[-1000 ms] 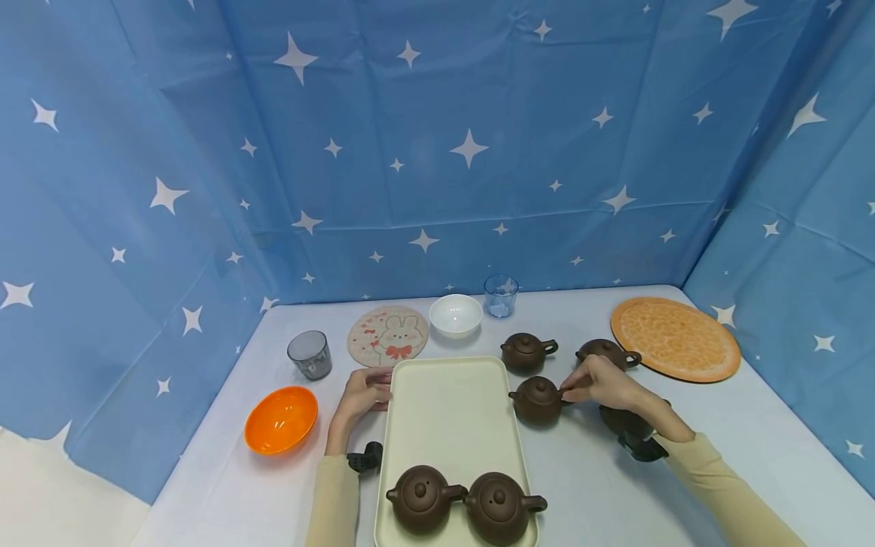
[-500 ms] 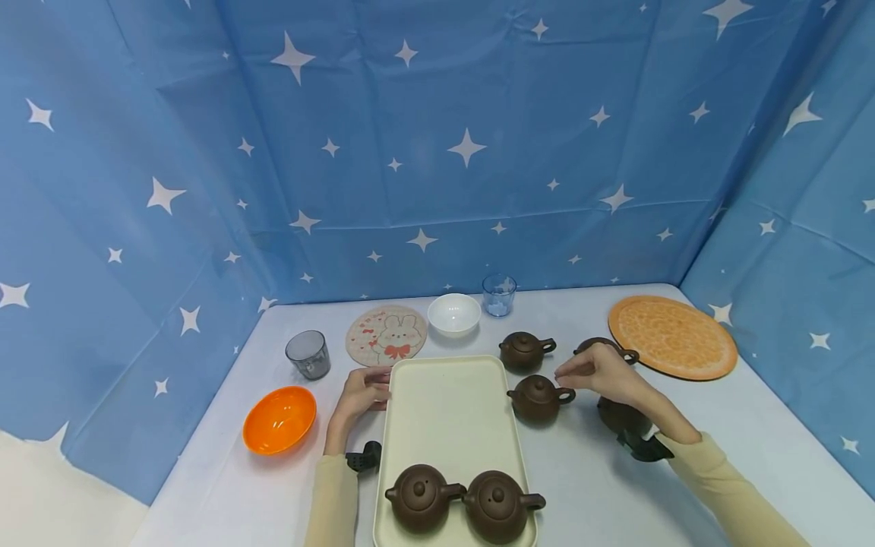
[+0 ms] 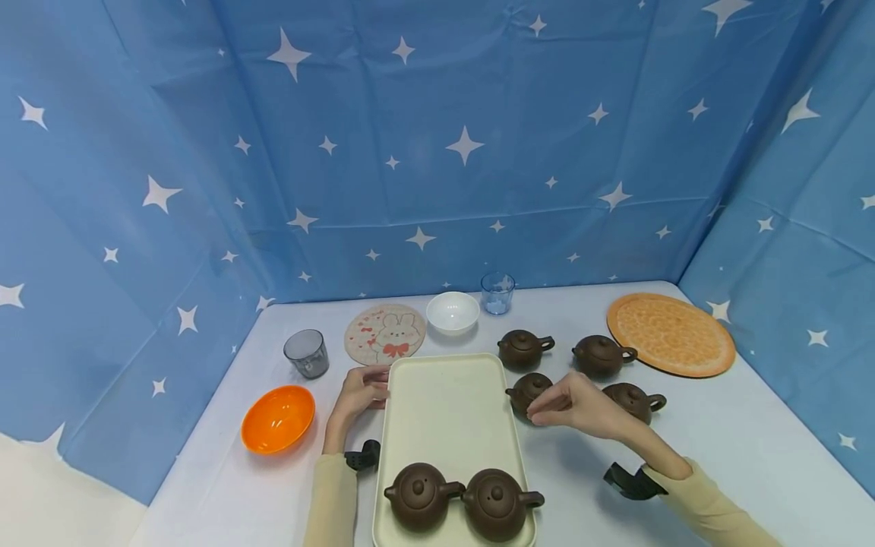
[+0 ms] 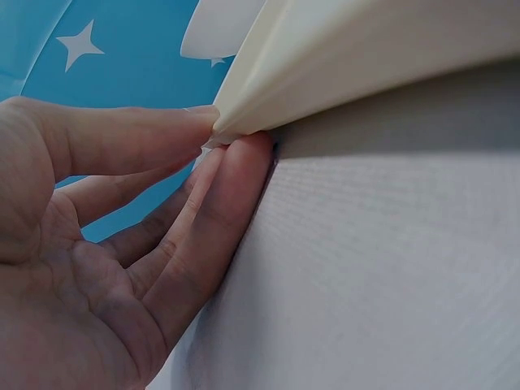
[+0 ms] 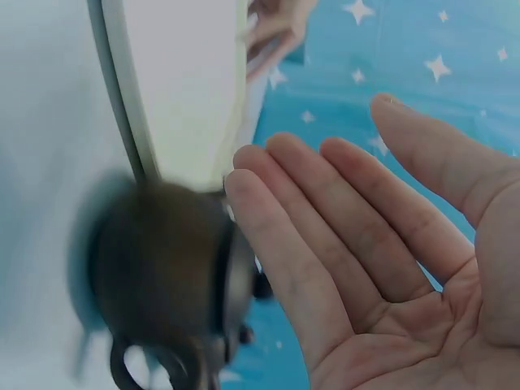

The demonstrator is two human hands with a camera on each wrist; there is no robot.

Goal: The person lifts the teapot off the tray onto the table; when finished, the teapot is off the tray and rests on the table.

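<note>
My left hand (image 3: 357,395) pinches the left rim of the cream tray (image 3: 447,410) between thumb and fingers; the left wrist view shows this grip on the tray's rim (image 4: 268,77). On the tray's near end stand two dark brown teapots, a left one (image 3: 417,497) and a right one (image 3: 495,507). My right hand (image 3: 581,406) holds nothing, its fingers extended in the right wrist view. It overlaps the handle side of a brown teapot (image 3: 525,391) just right of the tray. That teapot (image 5: 162,260) appears blurred beside my fingertips (image 5: 244,183).
More brown teapots stand right of the tray: one at the back (image 3: 521,351), one farther right (image 3: 600,357), one nearer (image 3: 625,399). Around them are a round orange mat (image 3: 670,334), white bowl (image 3: 453,313), blue glass (image 3: 497,295), bunny mat (image 3: 386,334), grey glass (image 3: 307,354) and orange bowl (image 3: 278,420).
My right hand has let go of the near teapot's handle, lifted off, and come back toward me, uncovering the teapots on the right. My left hand stays on the tray rim.
</note>
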